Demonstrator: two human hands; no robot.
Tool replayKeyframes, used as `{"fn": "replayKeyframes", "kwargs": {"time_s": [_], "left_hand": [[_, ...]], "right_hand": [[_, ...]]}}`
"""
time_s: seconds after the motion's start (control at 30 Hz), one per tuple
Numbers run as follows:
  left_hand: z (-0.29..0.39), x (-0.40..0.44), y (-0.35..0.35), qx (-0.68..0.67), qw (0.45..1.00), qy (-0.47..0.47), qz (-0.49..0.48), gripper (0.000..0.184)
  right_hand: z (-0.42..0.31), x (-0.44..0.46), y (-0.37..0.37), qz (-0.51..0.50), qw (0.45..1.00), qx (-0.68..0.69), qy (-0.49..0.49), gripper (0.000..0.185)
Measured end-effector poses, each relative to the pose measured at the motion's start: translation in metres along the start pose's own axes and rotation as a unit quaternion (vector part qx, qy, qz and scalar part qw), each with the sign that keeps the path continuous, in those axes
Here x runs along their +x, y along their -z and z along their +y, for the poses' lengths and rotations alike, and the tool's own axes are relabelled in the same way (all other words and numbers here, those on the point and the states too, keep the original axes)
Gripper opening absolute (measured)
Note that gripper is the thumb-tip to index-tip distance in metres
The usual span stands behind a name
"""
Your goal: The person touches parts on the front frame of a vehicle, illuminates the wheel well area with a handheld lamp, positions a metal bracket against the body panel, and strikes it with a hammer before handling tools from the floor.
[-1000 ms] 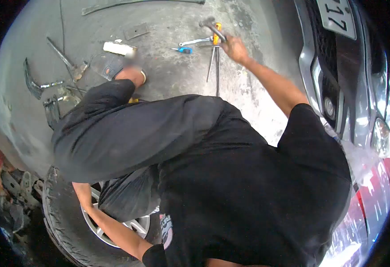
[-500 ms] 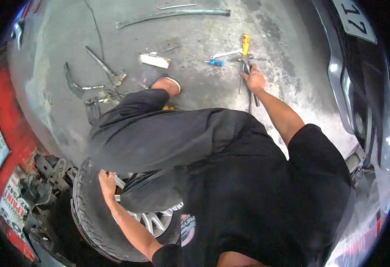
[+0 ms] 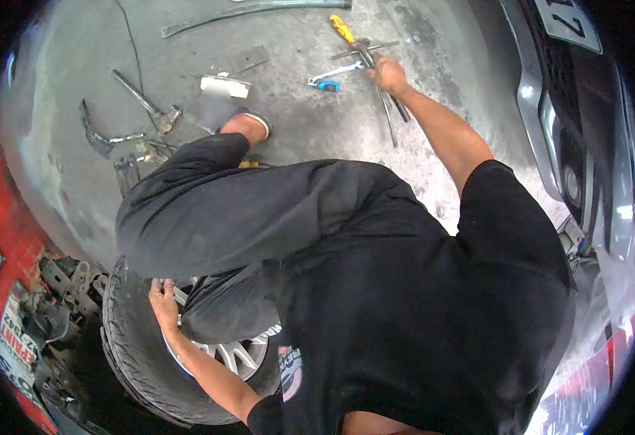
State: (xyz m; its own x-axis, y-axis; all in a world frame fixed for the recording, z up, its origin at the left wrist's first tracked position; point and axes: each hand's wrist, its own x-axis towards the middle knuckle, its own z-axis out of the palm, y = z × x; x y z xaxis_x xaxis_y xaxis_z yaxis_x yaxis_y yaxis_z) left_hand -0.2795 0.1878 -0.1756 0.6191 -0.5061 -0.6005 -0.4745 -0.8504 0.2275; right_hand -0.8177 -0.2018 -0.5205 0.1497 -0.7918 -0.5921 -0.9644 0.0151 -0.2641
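Observation:
My right hand (image 3: 388, 75) is closed around a bundle of hand tools above the concrete floor. A yellow-handled tool (image 3: 343, 29), probably a screwdriver, sticks out ahead of the fingers, and a dark bar (image 3: 401, 110) comes out behind them. With these is a T-handle wrench (image 3: 386, 46), its thin rod running back past the hand; the overlap hides how they cross. Just left of the hand lie a silver spanner (image 3: 335, 72) and a blue-handled tool (image 3: 328, 86). My left hand (image 3: 163, 304) rests, fingers extended, on the tyre (image 3: 132, 348) of a wheel with silver spokes.
A long dark strip (image 3: 259, 13) lies far ahead. On the floor at left are a metal bar tool (image 3: 143, 100), a curved metal part (image 3: 96, 132) and a white block (image 3: 226, 87). A red vehicle (image 3: 13, 167) stands left, a dark car (image 3: 549, 109) right.
My right hand has moved forward and left, carrying the tools, which now tilt. The fingers of my left hand have straightened on the tyre. The whole view has shifted slightly.

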Motion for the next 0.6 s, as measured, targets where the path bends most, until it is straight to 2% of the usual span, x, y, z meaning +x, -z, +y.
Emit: {"fn": "replayKeyframes", "kwargs": {"time_s": [0.03,0.1,0.13,0.17,0.2,0.23,0.27,0.3,0.37,0.43,0.47,0.6], "left_hand": [[-0.004,0.0,-0.002,-0.012,1.0,-0.011,0.004,0.019],[-0.012,-0.001,-0.003,0.002,0.999,0.04,-0.017,0.027],[-0.04,0.005,-0.006,0.042,0.999,0.017,0.009,0.036],[-0.018,-0.003,-0.009,0.007,0.999,0.03,0.014,0.043],[0.003,-0.012,-0.008,0.051,0.998,0.009,0.034,0.043],[0.015,-0.018,-0.007,0.096,0.994,-0.008,0.053,0.043],[0.015,-0.018,-0.006,0.077,0.996,-0.015,0.052,0.043],[0.014,-0.019,-0.003,0.058,0.997,-0.02,0.052,0.043],[0.001,-0.026,-0.001,0.05,0.994,-0.048,0.083,0.043],[-0.011,-0.03,-0.002,0.034,0.994,-0.021,0.102,0.043],[-0.003,-0.036,0.0,0.007,0.994,-0.002,0.11,0.042],[-0.001,-0.052,-0.004,-0.016,0.975,-0.063,0.214,0.036]], "right_hand": [[0.008,0.002,-0.005,0.002,1.0,0.001,0.003,0.039],[0.023,0.027,-0.029,0.016,0.998,-0.017,0.05,0.043],[0.022,0.032,-0.04,0.041,0.998,-0.027,0.043,0.046],[0.022,0.026,-0.05,0.061,0.997,-0.035,0.039,0.05],[0.021,0.024,-0.051,0.018,0.999,-0.042,0.021,0.058],[0.023,0.024,-0.057,0.013,0.999,-0.037,0.016,0.054],[0.022,0.022,-0.062,0.017,0.999,-0.037,0.012,0.053],[0.032,0.024,-0.077,0.078,0.994,-0.043,0.058,0.052],[0.021,0.019,-0.067,0.083,0.995,-0.035,0.049,0.053],[0.005,0.015,-0.045,0.026,0.996,-0.072,0.047,0.035],[0.0,0.014,-0.042,0.029,0.994,-0.08,0.066,0.035],[-0.018,0.006,-0.043,0.013,0.986,-0.108,0.128,0.032]]}}
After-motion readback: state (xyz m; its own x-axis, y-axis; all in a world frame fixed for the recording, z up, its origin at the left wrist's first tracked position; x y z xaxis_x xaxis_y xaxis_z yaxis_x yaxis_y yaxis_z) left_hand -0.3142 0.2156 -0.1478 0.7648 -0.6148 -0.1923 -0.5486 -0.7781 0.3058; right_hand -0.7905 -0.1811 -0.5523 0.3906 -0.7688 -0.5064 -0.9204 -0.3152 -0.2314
